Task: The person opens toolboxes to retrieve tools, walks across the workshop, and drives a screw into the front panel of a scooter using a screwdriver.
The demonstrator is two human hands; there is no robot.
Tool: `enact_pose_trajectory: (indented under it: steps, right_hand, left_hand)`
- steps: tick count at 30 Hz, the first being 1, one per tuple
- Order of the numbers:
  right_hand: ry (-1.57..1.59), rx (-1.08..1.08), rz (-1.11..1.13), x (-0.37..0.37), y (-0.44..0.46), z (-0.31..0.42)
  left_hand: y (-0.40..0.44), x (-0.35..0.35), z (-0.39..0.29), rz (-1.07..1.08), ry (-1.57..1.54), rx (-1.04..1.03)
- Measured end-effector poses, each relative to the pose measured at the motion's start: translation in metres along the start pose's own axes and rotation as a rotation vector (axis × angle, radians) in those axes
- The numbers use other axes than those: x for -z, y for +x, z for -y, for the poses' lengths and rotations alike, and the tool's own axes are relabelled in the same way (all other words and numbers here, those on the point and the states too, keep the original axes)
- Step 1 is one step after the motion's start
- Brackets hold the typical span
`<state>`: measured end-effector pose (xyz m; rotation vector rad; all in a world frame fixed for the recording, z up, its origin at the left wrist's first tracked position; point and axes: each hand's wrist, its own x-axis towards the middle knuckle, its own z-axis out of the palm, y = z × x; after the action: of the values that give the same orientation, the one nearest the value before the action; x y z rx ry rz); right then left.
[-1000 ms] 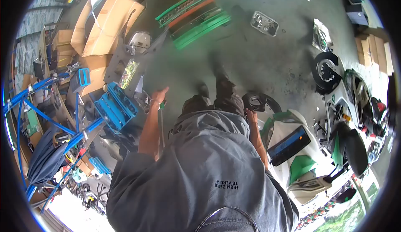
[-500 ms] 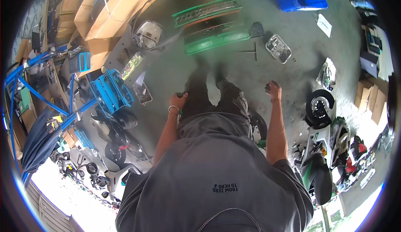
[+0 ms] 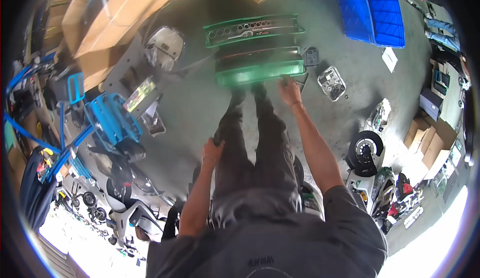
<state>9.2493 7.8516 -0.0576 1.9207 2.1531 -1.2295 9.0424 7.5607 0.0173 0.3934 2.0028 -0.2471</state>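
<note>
Sockets (image 3: pixel 257 25) line the green toolbox (image 3: pixel 261 72) near the right hand (image 3: pixel 290 93); left hand (image 3: pixel 213 152) well apart, both grips unclear

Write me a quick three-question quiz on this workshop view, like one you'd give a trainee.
1. Which hand is nearer the open green toolbox?
2. True or false: the blue container lies in the right half of the picture.
3. Where does the metal tray of small parts rest? A) inside the toolbox B) on the floor C) on a cardboard box

Key: 1. The right hand. 2. True. 3. B.
</note>
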Motion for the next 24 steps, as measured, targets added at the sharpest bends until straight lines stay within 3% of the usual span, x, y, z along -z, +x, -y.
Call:
enact_pose_trajectory:
  steps: [3,4,5,6,7,10,15,18,20,23,24]
  right_hand:
    - [-0.188,0.246,-0.211,-0.081,0.096,-0.011]
    - [-0.308,0.354,-0.127,-0.106,0.125,-0.023]
    - [-0.415,0.47,-0.05,-0.13,0.154,-0.035]
    - [-0.486,0.534,-0.113,-0.143,0.167,-0.036]
    - [-0.551,0.618,-0.188,-0.152,0.188,-0.033]
    - [-0.58,0.641,-0.22,-0.189,0.223,-0.048]
    - [-0.743,0.61,-0.169,-0.193,0.256,-0.06]
    - [-0.718,0.773,-0.176,-0.185,0.288,-0.061]
    - [-0.715,0.683,-0.121,-0.182,0.297,-0.047]
    - [-0.599,0.847,-0.313,-0.166,0.333,-0.019]
    - [-0.67,0.732,-0.122,-0.152,0.347,0.005]
  left_hand:
    - [0.043,-0.034,-0.015,0.014,-0.013,-0.004]
    - [0.06,-0.047,-0.022,0.063,0.003,0.0]
    - [0.074,-0.061,-0.028,-0.074,0.002,-0.021]
    - [0.087,-0.074,-0.034,-0.222,-0.009,-0.042]
    - [0.1,-0.083,-0.043,-0.193,-0.007,-0.04]
    - [0.12,-0.112,-0.044,-0.394,0.105,-0.162]
    - [0.13,-0.116,-0.061,-0.424,0.031,-0.126]
    - [0.136,-0.114,-0.067,-0.462,0.006,-0.119]
    - [0.136,-0.119,-0.065,-0.492,-0.011,-0.131]
    - [0.14,-0.127,-0.066,-0.481,-0.007,-0.152]
    - [0.14,-0.129,-0.066,-0.477,-0.009,-0.146]
